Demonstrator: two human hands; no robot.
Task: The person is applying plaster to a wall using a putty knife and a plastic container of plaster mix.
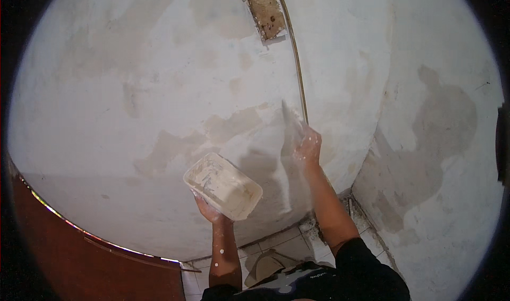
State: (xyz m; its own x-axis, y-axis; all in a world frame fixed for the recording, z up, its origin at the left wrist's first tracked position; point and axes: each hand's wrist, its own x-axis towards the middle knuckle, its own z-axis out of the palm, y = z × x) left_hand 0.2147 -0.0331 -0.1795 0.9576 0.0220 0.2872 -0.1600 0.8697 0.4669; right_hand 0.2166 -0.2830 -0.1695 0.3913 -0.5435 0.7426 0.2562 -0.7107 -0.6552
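Note:
My left hand [209, 209] supports a shallow, cream plastic tub [247, 207] from below, its fingers mostly hidden beneath it. Whitish putty [212, 180] is smeared over the inside of the tub. Up and to the right, my right hand [308, 148] is closed around a putty knife [291, 116], whose thin blade is smeared by motion. The blade points up and left, close to the white wall [175, 88]; whether it touches cannot be told. White specks dot both hands and my left forearm.
A brownish recess [265, 10] opens in the wall at the top. Beside it a thin tan cable [297, 62] runs down toward my right hand. Another wall [451, 194] meets this one at right. Below are floor tiles [281, 240] and a reddish-brown panel [106, 274].

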